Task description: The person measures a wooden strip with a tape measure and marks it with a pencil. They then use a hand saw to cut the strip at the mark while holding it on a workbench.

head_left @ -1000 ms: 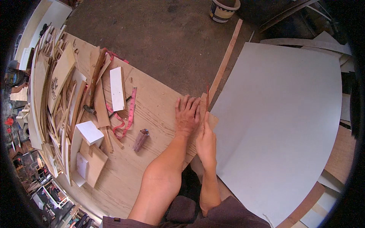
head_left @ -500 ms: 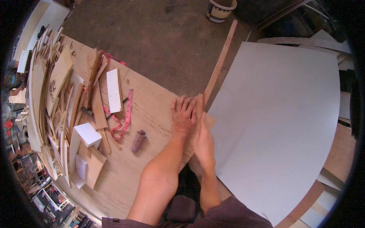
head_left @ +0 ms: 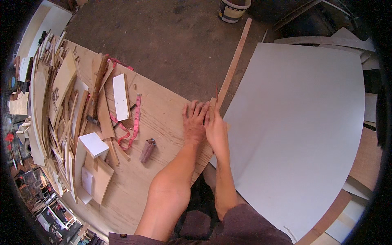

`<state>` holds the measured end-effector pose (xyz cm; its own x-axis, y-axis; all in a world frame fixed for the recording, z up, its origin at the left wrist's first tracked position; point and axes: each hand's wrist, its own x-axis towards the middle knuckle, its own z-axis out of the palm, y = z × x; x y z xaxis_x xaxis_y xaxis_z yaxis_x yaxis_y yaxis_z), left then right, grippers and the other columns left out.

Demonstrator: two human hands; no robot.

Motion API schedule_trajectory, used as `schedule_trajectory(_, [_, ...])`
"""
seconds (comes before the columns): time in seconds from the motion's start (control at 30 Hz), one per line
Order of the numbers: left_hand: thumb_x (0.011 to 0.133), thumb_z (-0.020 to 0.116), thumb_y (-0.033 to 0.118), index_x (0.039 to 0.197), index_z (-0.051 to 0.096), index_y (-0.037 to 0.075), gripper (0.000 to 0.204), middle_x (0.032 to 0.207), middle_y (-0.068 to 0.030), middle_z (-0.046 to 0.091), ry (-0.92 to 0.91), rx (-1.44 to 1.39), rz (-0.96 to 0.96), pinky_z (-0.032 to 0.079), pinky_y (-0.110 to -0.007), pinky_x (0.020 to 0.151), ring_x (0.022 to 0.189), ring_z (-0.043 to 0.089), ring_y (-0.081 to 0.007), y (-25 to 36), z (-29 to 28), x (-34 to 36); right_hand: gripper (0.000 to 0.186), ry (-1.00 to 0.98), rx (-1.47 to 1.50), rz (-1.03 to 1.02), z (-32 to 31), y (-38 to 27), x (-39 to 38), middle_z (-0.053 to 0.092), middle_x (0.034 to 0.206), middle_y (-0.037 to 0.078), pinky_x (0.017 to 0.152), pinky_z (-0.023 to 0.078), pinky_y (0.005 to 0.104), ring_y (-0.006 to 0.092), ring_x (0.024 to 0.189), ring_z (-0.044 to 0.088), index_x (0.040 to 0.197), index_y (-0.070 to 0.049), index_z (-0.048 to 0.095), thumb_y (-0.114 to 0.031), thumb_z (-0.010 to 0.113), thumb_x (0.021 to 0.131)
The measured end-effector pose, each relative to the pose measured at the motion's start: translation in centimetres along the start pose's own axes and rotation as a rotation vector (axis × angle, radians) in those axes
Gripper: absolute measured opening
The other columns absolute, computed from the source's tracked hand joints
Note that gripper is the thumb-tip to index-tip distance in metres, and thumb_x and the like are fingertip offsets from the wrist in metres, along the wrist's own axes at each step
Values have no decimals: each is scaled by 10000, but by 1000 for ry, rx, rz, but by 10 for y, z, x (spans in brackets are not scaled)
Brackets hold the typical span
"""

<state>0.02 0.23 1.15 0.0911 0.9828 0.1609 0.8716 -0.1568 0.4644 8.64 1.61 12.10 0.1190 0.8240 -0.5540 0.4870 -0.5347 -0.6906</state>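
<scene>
My left hand (head_left: 195, 124) lies flat at the right edge of the plywood tabletop (head_left: 167, 122), its fingers slightly apart. They press beside and partly on a narrow piece of wood (head_left: 212, 104), mostly covered by both hands. Close against it, my right hand (head_left: 217, 132) is closed, with a thin reddish strip (head_left: 217, 93) standing out past its fingers. Whether that strip is a blade or some other tool I cannot make out. Left of my arms lie a worn brownish cylindrical block (head_left: 148, 150) and a pink tape measure (head_left: 137, 114).
Offcuts (head_left: 61, 94) pile up on the table's left side, with a wooden-handled hammer (head_left: 98, 87) among them. A large white panel (head_left: 298, 122) fills the right. Beyond the hands extends a long wooden strip (head_left: 238, 55); a bucket (head_left: 232, 11) stands on the floor.
My right hand has moved away from me, up along the piece of wood, and the reddish strip has shifted with it. My left hand stays pressed in place.
</scene>
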Motion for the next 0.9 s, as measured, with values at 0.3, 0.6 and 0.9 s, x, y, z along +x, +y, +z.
schedule_trajectory(0.3, [894,565,217,1284,571,159,395,1226,-35,571,6,-28,-18,223,-486,1142,1284,446,-232,7,-4,2,549,145,-24,-129,21,40,-56,571,1167,335,820,470,540,511,1044,559,1518,-116,215,-109,387,996])
schedule_trajectory(0.6, [897,559,208,1270,582,159,377,1218,-26,570,20,27,11,228,-484,1142,1283,446,-229,-5,5,-2,557,170,-31,-147,37,36,-48,600,1059,327,767,473,525,506,931,596,1517,-89,205,-114,390,992])
schedule_trajectory(0.9, [898,552,197,1251,584,159,357,1225,-23,571,23,82,56,226,-482,1142,1287,445,-223,-5,14,0,649,81,-106,-28,21,28,11,565,1216,322,833,475,549,513,1020,582,1545,-167,97,-90,399,976])
